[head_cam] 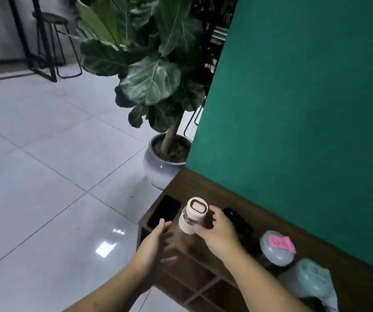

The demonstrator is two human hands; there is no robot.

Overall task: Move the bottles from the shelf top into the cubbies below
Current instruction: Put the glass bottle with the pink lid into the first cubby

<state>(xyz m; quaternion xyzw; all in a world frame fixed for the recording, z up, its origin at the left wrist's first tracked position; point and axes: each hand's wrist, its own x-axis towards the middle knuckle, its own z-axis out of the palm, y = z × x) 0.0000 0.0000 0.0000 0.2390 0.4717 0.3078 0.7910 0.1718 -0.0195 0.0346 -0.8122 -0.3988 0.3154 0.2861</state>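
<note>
Nearest us, our left hand (156,242) hangs open with spread fingers at the front edge of the dark wooden shelf (203,188), above its cubbies (194,287). Our right hand (219,233) curls loosely around the clear bottle with a pale pink cap (193,215) on the shelf top; whether it grips, we cannot tell. A black phone (165,211) lies left, two grey-lidded jars (277,247) right, a potted broad-leaved plant (158,86) beyond.

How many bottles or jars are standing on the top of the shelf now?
3: the pink-capped bottle between both hands, the jar with a pink note to its right, and the green-lidded jar at the right edge. More may be out of frame.
</note>
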